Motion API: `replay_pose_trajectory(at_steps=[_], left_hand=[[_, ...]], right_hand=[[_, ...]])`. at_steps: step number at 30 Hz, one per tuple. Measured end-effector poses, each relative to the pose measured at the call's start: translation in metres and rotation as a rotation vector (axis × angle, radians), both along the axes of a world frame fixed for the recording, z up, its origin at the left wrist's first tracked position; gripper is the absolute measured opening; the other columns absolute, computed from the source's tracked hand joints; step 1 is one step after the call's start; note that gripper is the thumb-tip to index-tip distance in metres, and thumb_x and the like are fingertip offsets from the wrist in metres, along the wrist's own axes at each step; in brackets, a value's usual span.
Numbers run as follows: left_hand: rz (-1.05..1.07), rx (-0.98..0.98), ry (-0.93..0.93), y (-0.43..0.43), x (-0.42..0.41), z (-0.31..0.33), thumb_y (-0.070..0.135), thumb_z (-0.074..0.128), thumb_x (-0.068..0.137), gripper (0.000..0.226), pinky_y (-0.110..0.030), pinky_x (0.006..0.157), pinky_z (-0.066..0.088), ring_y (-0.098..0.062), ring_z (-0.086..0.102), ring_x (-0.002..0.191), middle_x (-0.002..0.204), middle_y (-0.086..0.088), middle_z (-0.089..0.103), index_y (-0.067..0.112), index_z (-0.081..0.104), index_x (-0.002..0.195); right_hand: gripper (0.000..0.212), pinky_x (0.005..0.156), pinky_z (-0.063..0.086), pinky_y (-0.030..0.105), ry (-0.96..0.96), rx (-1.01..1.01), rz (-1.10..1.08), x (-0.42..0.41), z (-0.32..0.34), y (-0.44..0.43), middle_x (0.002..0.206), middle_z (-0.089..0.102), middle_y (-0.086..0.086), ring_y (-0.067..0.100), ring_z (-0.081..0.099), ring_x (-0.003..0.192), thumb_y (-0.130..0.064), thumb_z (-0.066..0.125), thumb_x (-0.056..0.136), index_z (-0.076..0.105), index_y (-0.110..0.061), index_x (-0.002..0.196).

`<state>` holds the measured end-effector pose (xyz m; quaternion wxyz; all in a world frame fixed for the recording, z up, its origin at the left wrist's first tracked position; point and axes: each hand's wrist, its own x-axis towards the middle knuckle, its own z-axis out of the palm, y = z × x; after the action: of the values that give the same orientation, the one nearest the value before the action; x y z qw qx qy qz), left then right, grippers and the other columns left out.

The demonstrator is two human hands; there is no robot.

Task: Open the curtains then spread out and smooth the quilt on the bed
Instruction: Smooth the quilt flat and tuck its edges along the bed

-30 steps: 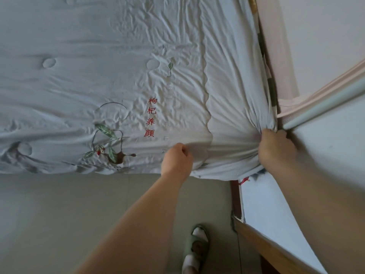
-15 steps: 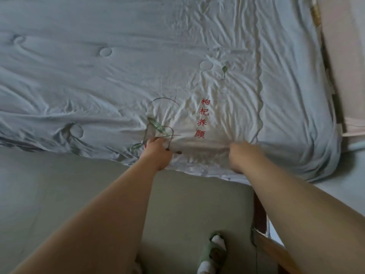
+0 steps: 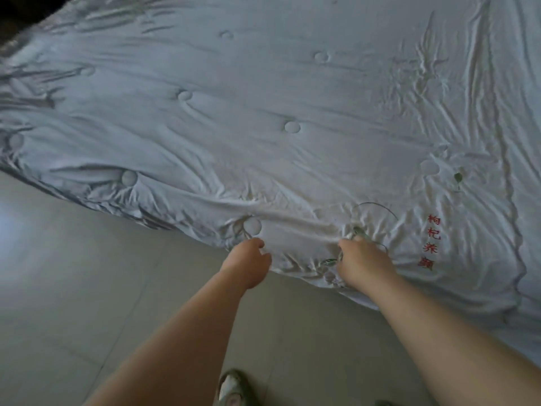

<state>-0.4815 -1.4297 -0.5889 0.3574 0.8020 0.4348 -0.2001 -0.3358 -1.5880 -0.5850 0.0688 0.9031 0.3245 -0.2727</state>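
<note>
A pale grey-white quilt (image 3: 263,112) with round tufts, green leaf embroidery and red characters covers the bed and fills most of the view. It is wrinkled, with folds bunched along its near edge. My left hand (image 3: 248,263) grips that near edge just below a round tuft. My right hand (image 3: 361,263) grips a bunch of the fabric at the leaf embroidery, a little to the right of the left hand. Both arms reach forward from the bottom of the frame. No curtains are in view.
Grey tiled floor (image 3: 73,288) lies in front of the bed. My slippered foot (image 3: 232,388) stands on it at the bottom middle. The quilt's left end (image 3: 17,83) looks crumpled and darker.
Both hands have shifted leftward along the quilt's near edge, away from the bed's right corner by the wall. The view has turned left, so the wall and bed frame are out of sight.
</note>
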Motion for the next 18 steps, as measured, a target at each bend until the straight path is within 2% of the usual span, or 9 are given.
replay_pose_trajectory(at_steps=[3,6,10,15,17,18], left_hand=[[0.001,0.032,-0.019,0.043,-0.034,0.025,0.025,0.047,0.095,0.037,-0.03,0.091,0.042,-0.029,0.053,0.118,0.13,-0.012,0.057,0.008,0.055,0.127],[0.042,0.079,-0.028,0.092,-0.07,0.051,0.028,0.05,0.095,0.039,-0.029,0.097,0.04,-0.027,0.052,0.121,0.131,-0.01,0.057,0.012,0.055,0.13],[0.08,0.13,-0.036,0.146,-0.104,0.062,0.027,0.05,0.094,0.034,-0.029,0.091,0.042,-0.026,0.056,0.115,0.123,-0.009,0.062,0.01,0.061,0.121],[0.112,0.162,-0.001,0.204,-0.119,0.05,0.019,0.05,0.09,0.018,-0.026,0.07,0.039,-0.027,0.059,0.09,0.093,-0.006,0.064,0.011,0.066,0.091],[0.113,0.193,0.05,0.229,-0.117,0.037,0.016,0.049,0.086,0.021,-0.026,0.063,0.038,-0.026,0.056,0.077,0.075,-0.002,0.055,0.016,0.054,0.066],[0.109,0.21,0.076,0.241,-0.114,0.029,0.015,0.049,0.084,0.023,-0.026,0.06,0.038,-0.026,0.056,0.075,0.071,-0.001,0.052,0.017,0.047,0.061]], right_hand=[[0.034,0.09,0.044,0.036,0.008,0.018,0.012,-0.025,0.02,0.048,0.129,0.045,0.013,0.031,0.053,0.114,-0.017,0.04,0.093,0.051,-0.016,0.126],[0.034,0.09,0.045,0.035,0.026,0.08,-0.003,-0.049,0.041,0.099,0.129,0.049,0.013,0.032,0.056,0.113,-0.021,0.043,0.093,0.052,-0.016,0.125],[0.032,0.09,0.046,0.035,0.051,0.149,0.029,-0.07,0.052,0.157,0.125,0.057,0.011,0.031,0.057,0.112,-0.02,0.043,0.092,0.057,-0.016,0.121],[0.029,0.088,0.047,0.031,0.093,0.176,0.114,-0.085,0.045,0.228,0.121,0.063,0.008,0.028,0.059,0.111,-0.016,0.045,0.092,0.064,-0.018,0.114],[0.027,0.085,0.048,0.031,0.121,0.173,0.162,-0.088,0.035,0.258,0.117,0.065,0.007,0.027,0.061,0.107,-0.018,0.047,0.092,0.066,-0.02,0.111],[0.027,0.085,0.047,0.031,0.135,0.17,0.192,-0.088,0.029,0.271,0.118,0.065,0.006,0.027,0.061,0.107,-0.019,0.047,0.093,0.067,-0.021,0.111]])
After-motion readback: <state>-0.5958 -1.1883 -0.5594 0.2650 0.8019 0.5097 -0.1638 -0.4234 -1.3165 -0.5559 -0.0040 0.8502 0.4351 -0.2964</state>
